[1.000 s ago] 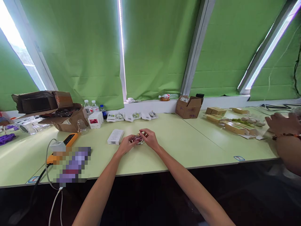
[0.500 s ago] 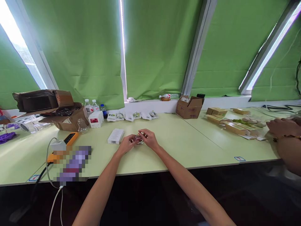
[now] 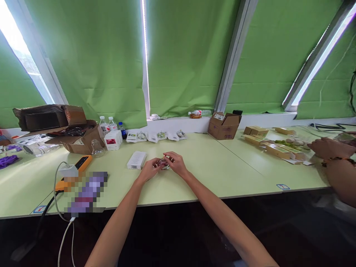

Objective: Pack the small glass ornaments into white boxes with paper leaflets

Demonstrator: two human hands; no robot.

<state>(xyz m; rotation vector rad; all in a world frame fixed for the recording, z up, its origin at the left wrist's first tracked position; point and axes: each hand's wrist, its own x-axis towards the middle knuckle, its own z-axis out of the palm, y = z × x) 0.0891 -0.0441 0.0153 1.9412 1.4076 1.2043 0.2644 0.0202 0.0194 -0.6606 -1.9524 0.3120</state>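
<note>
Between my two hands, just above the table or resting on it, is a small clear round ornament (image 3: 163,162) with dark red contents and a gold-coloured top. My left hand (image 3: 149,170) is closed around its left side. The fingers of my right hand (image 3: 177,163) pinch at its top from the right. Much of the ornament is hidden by my fingers. A white box (image 3: 137,160) with a barcode lies to the left of my left hand.
Three clear ornaments lie on white packaging, one a green-tinted ornament (image 3: 161,135). Left are a phone (image 3: 88,194), an orange power strip (image 3: 83,163) and cartons (image 3: 80,142). An open cardboard box (image 3: 224,126) stands at the back. At right, another person's hand (image 3: 330,147) is near yellow boxes (image 3: 278,151).
My hands stay almost in place, with slight finger movement at the ornament's top. The other person's hand at the right has shifted a little to the left.
</note>
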